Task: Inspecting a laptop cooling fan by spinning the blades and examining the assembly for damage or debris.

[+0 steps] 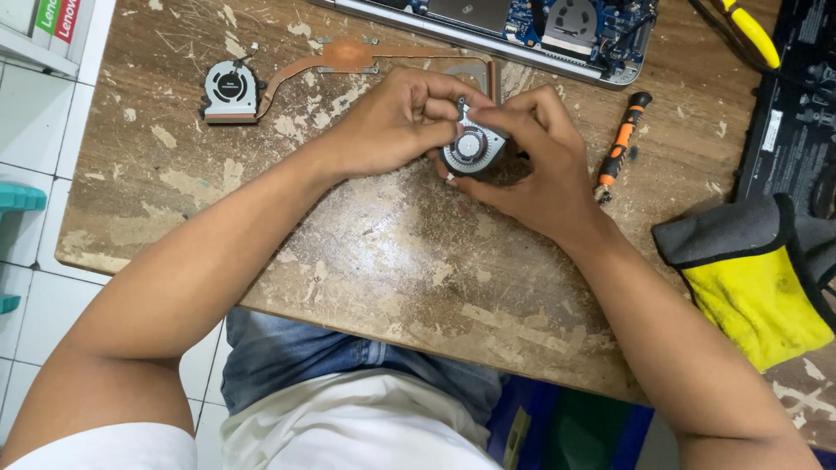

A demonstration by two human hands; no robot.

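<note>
Grey metal and black plastic make up the small cooling fan [473,148] held just above the worn wooden counter [392,252], near its far edge. Left hand [396,122] and right hand [531,165] meet around it: the left fingers [440,109] pinch its upper corner, the right fingers curl around its right side and underside. A second fan with a copper heat pipe [261,83] lies to the left. An opened laptop [531,26] sits beyond, an orange-handled screwdriver [620,148] lies just right of the hands, and a yellow and grey cloth [749,278] lies further right.
</note>
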